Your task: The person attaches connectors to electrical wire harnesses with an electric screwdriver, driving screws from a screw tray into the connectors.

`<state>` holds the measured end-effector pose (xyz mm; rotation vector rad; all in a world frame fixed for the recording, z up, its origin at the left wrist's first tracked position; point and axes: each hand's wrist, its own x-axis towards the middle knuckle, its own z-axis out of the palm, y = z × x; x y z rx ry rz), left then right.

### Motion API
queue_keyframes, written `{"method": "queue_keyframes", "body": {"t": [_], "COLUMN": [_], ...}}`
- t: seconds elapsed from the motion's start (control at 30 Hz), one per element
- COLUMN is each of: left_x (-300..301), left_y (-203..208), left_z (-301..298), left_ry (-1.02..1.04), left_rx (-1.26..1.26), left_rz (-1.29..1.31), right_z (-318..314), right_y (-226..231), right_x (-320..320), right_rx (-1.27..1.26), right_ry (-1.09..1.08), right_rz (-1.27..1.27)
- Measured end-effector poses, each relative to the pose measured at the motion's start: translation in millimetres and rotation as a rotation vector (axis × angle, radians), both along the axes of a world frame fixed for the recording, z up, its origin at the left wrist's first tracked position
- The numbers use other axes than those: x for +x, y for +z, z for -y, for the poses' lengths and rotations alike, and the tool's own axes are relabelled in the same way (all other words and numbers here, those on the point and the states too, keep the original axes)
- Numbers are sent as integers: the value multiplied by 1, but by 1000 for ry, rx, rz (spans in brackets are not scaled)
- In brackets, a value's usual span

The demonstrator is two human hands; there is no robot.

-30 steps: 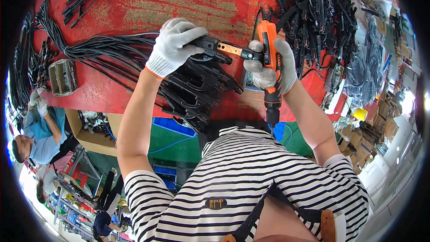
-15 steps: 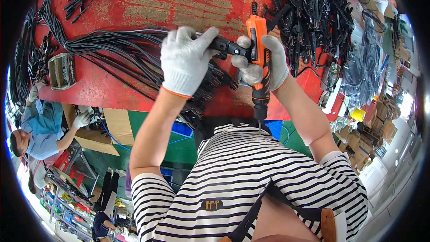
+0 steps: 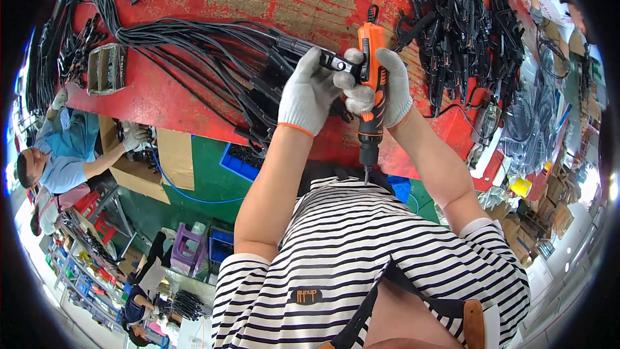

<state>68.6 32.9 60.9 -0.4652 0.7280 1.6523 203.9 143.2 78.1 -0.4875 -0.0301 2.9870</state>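
Note:
In a white glove, my right hand (image 3: 395, 87) is wrapped round an orange and black electric screwdriver (image 3: 372, 52), its bit pointing down toward my striped shirt. Fingertips of that hand also meet the end of a long black plastic part (image 3: 323, 55) with a bright round spot near its end. My gloved left hand (image 3: 309, 95) closes on this part from below, its fingers partly hidden behind it. The part lies at the end of a bundle of black cables (image 3: 194, 42) with black connectors, spread leftward across the red table (image 3: 168, 113).
A heap of black cable parts (image 3: 462, 39) lies at the right, beside clear plastic bags (image 3: 520, 103). A small box (image 3: 106, 70) stands at the left of the table. Beyond the left edge a person (image 3: 64, 155) works over a cardboard box (image 3: 174, 155). A blue bin (image 3: 237, 167) sits below.
My left hand has moved right and down, closer to the right hand, and its fingers have shifted along the black part. The right hand keeps hold of the electric screwdriver.

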Motion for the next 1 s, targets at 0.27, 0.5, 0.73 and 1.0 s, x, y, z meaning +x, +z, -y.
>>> {"method": "queue_keyframes", "body": {"t": [0.27,0.5,0.73,1.0], "left_x": [14,16,4,12], "left_y": [1,26,26,21], "left_z": [-1,11,51,67], "left_ry": [67,245,306,296], "left_rx": [280,244,207,243], "left_rz": [211,196,299,239], "right_z": [9,30,9,-40], "right_y": [13,28,22,25], "right_x": [-5,17,73,121], "right_rx": [-141,0,361,716], "right_ry": [-13,31,-86,-532], "right_rz": [-210,-13,114,297]}}
